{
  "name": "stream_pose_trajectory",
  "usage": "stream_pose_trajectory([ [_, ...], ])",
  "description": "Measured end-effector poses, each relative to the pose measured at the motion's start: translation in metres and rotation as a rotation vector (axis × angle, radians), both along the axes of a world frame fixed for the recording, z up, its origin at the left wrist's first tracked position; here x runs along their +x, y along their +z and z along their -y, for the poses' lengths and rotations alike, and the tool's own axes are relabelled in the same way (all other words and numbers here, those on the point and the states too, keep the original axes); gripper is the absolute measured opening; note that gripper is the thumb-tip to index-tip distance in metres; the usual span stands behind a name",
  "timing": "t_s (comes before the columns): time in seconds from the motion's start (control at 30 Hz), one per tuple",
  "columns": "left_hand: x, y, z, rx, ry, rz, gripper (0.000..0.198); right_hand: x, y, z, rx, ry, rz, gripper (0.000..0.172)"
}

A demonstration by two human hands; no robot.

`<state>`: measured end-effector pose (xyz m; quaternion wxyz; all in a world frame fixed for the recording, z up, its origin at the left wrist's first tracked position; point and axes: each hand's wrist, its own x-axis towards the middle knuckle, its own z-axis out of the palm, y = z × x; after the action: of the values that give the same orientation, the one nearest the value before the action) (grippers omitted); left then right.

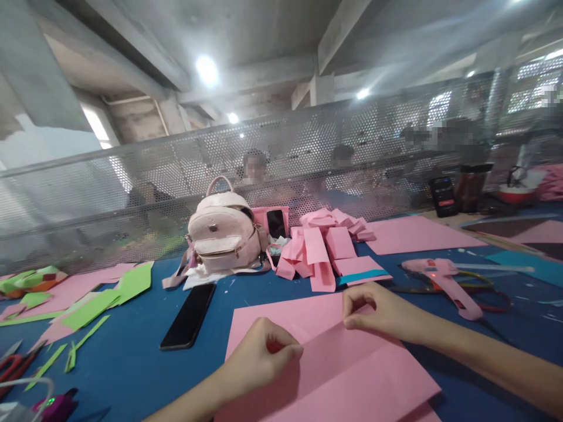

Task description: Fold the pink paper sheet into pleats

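Pink paper (352, 375) lies nearest you, its edge pinched by your left hand (259, 356) and right hand (382, 310). Left of it lies a phone (188, 317).

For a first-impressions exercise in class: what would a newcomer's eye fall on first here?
Probably the large pink paper, front and centre on the blue table, its edge held by the left hand and right hand. Next, perhaps, the pale pink backpack beyond it, left of centre, before the perforated metal screen; then the pink glue gun to the right.

From close above, the head-worn camera faces forward across the blue table (127, 357).
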<state>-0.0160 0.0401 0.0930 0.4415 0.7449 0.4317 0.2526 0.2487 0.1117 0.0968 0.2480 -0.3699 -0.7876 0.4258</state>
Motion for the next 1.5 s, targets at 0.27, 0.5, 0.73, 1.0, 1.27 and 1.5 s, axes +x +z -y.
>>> stream_pose_trajectory([
  [0.27, -0.048, -0.008, 0.033, -0.038, 0.153, -0.062, 0.048, 0.022, -0.007, -0.01, 0.015, -0.049, 0.022, 0.019],
  [0.5, -0.084, -0.023, 0.056, -0.146, 0.253, 0.035, 0.064, 0.029, -0.009, -0.012, -0.036, -0.067, 0.032, 0.029],
  [0.73, -0.105, -0.032, 0.06, -0.227, 0.513, 0.28, 0.055, 0.05, -0.023, -0.027, -0.061, -0.157, 0.005, 0.042],
  [1.0, -0.093, -0.027, 0.042, 0.519, 0.503, -0.131, 0.055, 0.028, -0.023, -0.011, -0.067, -0.06, 0.005, 0.037],
  [1.27, -0.035, -0.022, 0.024, 0.894, 0.121, -0.634, 0.085, 0.004, -0.014, 0.004, -0.067, 0.015, -0.012, 0.034],
  [1.5, -0.029, -0.033, 0.016, 0.65, 0.154, -0.507, 0.071, -0.006, -0.009, 0.008, 0.1, -0.004, 0.031, 0.018],
])
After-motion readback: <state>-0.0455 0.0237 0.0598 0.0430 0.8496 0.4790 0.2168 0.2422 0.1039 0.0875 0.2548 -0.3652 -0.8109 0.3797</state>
